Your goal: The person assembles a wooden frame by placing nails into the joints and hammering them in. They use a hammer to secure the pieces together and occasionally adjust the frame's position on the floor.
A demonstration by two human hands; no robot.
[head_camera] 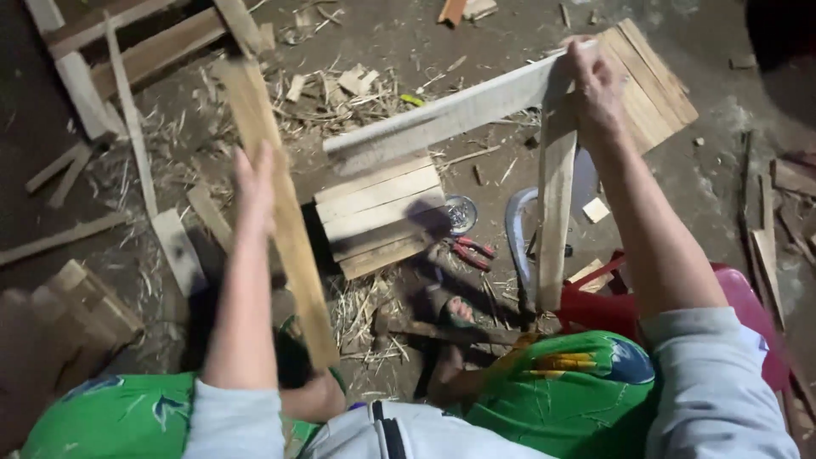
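Dirt floor point(408, 34), slat point(280, 212) against left fingers point(255, 183) (blurred)

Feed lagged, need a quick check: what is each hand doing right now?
Left hand: closed on a long wooden slat.
Right hand: gripping a pale plank and an upright slat where they cross.

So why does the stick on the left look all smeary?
In the head view the left hand and its wooden slat are motion-blurred; the right hand and its pale board look sharper; corners fall dark, with shadow under the small pallet.
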